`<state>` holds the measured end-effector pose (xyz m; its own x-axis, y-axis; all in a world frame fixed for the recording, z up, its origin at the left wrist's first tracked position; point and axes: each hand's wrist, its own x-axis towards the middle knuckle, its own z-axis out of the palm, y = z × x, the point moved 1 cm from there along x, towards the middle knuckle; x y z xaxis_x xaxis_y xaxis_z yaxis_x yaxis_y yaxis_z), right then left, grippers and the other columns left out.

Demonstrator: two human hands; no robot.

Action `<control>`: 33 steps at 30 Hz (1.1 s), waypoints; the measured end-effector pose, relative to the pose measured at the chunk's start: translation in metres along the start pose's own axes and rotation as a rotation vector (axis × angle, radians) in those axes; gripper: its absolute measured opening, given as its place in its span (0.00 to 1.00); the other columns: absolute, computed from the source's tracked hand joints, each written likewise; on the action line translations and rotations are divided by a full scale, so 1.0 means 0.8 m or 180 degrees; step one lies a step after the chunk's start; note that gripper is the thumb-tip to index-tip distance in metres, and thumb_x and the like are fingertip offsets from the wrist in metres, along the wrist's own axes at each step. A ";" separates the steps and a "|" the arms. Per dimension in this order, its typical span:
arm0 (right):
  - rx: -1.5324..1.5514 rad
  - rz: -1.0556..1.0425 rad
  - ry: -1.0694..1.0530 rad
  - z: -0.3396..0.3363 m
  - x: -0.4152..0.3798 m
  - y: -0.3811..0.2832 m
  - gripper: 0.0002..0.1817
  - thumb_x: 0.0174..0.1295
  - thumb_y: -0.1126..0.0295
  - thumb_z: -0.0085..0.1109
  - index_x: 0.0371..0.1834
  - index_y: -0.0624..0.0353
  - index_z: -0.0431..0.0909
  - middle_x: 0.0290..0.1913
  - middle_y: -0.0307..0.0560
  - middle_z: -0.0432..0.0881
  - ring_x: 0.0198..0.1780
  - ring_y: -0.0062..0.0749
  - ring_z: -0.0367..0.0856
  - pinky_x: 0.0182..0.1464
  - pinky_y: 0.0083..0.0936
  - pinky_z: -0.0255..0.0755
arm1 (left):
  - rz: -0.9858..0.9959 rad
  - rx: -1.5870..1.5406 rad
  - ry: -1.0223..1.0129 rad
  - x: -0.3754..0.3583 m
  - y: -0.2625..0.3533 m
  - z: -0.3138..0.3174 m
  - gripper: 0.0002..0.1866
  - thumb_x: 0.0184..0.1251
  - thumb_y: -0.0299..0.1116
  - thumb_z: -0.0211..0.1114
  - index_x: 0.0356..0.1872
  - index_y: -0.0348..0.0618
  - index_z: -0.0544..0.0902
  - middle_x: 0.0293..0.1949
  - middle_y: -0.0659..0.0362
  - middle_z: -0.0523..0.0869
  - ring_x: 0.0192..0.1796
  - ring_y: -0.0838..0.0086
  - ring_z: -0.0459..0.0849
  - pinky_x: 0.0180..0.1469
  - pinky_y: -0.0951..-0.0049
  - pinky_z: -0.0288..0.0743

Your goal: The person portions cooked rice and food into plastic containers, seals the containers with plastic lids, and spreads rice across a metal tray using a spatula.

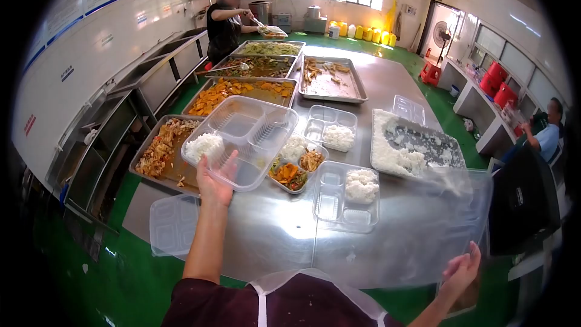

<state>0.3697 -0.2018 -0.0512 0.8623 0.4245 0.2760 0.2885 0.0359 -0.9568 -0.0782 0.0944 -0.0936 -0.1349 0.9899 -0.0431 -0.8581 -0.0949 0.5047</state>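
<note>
My left hand [216,181] supports a clear compartment tray [239,136] from below, raised and tilted above the table, with white rice in one compartment. At the lower right my right hand [463,269] is open, its fingers partly curled and apart. A blurred translucent shape [417,224] lies just beyond it; contact is unclear. On the table, one tray [324,192] holds rice, another [315,127] behind it also holds rice, and a third holds rice with orange and brown food [288,174].
A large metal rice pan [463,160] is at the right; metal food pans [293,94] line the left. Clear trays lie at the left edge [172,224] and by the rice pan [409,109]. One person [227,24] serves at the back left; another [548,133] sits right.
</note>
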 end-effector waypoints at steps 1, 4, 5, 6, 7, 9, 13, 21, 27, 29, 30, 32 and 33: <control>-0.0414 -0.0341 -0.0001 0.001 0.002 0.007 0.16 0.66 0.72 0.40 0.56 0.60 0.66 0.15 0.36 0.67 0.14 0.16 0.61 0.17 0.10 0.58 | -0.0005 0.0011 -0.0015 0.000 -0.001 -0.003 0.25 0.61 0.47 0.55 0.57 0.48 0.66 0.55 0.61 0.71 0.57 0.54 0.73 0.50 0.62 0.64; -0.1213 -0.1182 0.0019 0.000 0.007 0.029 0.15 0.67 0.71 0.40 0.55 0.58 0.68 0.15 0.36 0.67 0.13 0.15 0.60 0.17 0.08 0.56 | -0.0006 0.0062 0.0012 -0.001 -0.001 -0.003 0.26 0.60 0.47 0.54 0.57 0.47 0.65 0.56 0.61 0.70 0.57 0.55 0.73 0.50 0.63 0.64; -0.0407 -0.0931 -0.0120 -0.005 0.010 0.029 0.15 0.67 0.71 0.40 0.56 0.58 0.67 0.15 0.36 0.67 0.13 0.16 0.61 0.17 0.08 0.57 | -0.0006 0.0082 0.0035 -0.002 0.000 -0.003 0.26 0.60 0.47 0.54 0.57 0.47 0.65 0.56 0.61 0.70 0.57 0.55 0.73 0.50 0.63 0.64; 0.0399 -0.0670 -0.0258 -0.013 0.013 0.026 0.16 0.67 0.70 0.40 0.57 0.59 0.66 0.15 0.37 0.67 0.13 0.17 0.63 0.17 0.08 0.58 | -0.0010 0.0097 0.0064 -0.003 0.000 -0.002 0.26 0.60 0.47 0.54 0.57 0.47 0.65 0.56 0.61 0.70 0.57 0.56 0.73 0.50 0.64 0.64; 0.1202 -0.0399 -0.0393 -0.021 0.013 0.020 0.17 0.67 0.70 0.40 0.58 0.59 0.65 0.15 0.37 0.66 0.14 0.19 0.65 0.17 0.08 0.59 | -0.0015 0.0114 0.0094 -0.005 0.000 0.000 0.26 0.60 0.47 0.54 0.57 0.47 0.65 0.56 0.61 0.70 0.57 0.56 0.73 0.50 0.64 0.64; 0.2912 -0.0513 -0.1721 -0.030 0.021 0.015 0.20 0.67 0.67 0.41 0.61 0.61 0.60 0.22 0.35 0.64 0.21 0.13 0.62 0.20 0.10 0.57 | -0.0026 0.0137 0.0096 -0.007 -0.001 -0.001 0.26 0.60 0.48 0.55 0.57 0.48 0.64 0.56 0.62 0.70 0.57 0.57 0.73 0.51 0.65 0.63; 0.0638 -0.0044 0.0132 -0.013 0.014 0.023 0.18 0.67 0.71 0.40 0.60 0.60 0.62 0.20 0.36 0.66 0.21 0.13 0.63 0.21 0.10 0.57 | -0.0047 0.0149 0.0041 -0.009 -0.004 -0.003 0.27 0.60 0.48 0.55 0.57 0.48 0.64 0.56 0.62 0.70 0.57 0.57 0.73 0.51 0.65 0.62; -0.0039 -0.0271 0.0227 -0.012 0.002 -0.008 0.15 0.66 0.72 0.42 0.54 0.59 0.69 0.18 0.36 0.71 0.17 0.15 0.66 0.18 0.10 0.60 | -0.0034 0.0107 0.0048 -0.007 -0.005 -0.003 0.27 0.59 0.49 0.56 0.57 0.48 0.65 0.56 0.63 0.70 0.58 0.56 0.72 0.51 0.64 0.61; 0.1778 0.0108 -0.1748 -0.035 0.020 -0.003 0.14 0.66 0.70 0.43 0.54 0.60 0.68 0.17 0.37 0.70 0.15 0.16 0.63 0.17 0.10 0.60 | -0.0083 0.0179 0.0012 -0.008 -0.006 -0.004 0.27 0.59 0.48 0.55 0.57 0.50 0.65 0.55 0.63 0.70 0.58 0.56 0.72 0.52 0.64 0.61; 0.0617 -0.0075 -0.0166 -0.018 0.005 0.011 0.13 0.66 0.71 0.43 0.52 0.60 0.70 0.18 0.37 0.70 0.16 0.16 0.64 0.18 0.12 0.61 | -0.0085 0.0231 0.0035 -0.009 -0.007 -0.002 0.27 0.59 0.49 0.55 0.58 0.51 0.65 0.55 0.63 0.70 0.58 0.56 0.73 0.52 0.64 0.60; 0.0091 -0.0137 -0.0026 -0.014 0.004 0.011 0.12 0.66 0.72 0.43 0.50 0.59 0.71 0.18 0.36 0.70 0.16 0.15 0.64 0.18 0.12 0.61 | -0.0088 0.0219 0.0032 -0.009 -0.006 -0.002 0.27 0.59 0.49 0.55 0.58 0.51 0.65 0.55 0.64 0.70 0.58 0.56 0.72 0.52 0.64 0.60; -0.0646 -0.0666 -0.0032 -0.012 0.004 0.017 0.12 0.66 0.72 0.42 0.51 0.58 0.71 0.18 0.36 0.70 0.15 0.15 0.63 0.18 0.11 0.60 | -0.0105 0.0198 0.0016 -0.008 -0.006 -0.002 0.27 0.58 0.49 0.55 0.58 0.51 0.65 0.55 0.64 0.70 0.58 0.56 0.72 0.53 0.63 0.59; -0.1016 -0.0932 -0.0032 -0.012 0.005 0.020 0.13 0.66 0.72 0.42 0.51 0.58 0.71 0.18 0.36 0.70 0.15 0.14 0.63 0.18 0.10 0.60 | -0.0113 0.0191 0.0034 -0.008 -0.006 -0.001 0.27 0.58 0.49 0.55 0.58 0.50 0.65 0.55 0.63 0.70 0.58 0.57 0.72 0.53 0.63 0.59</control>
<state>0.3816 -0.2080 -0.0648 0.7214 0.4468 0.5291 0.6359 -0.1248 -0.7616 -0.0734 0.0888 -0.0968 -0.1104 0.9914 -0.0709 -0.8312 -0.0530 0.5534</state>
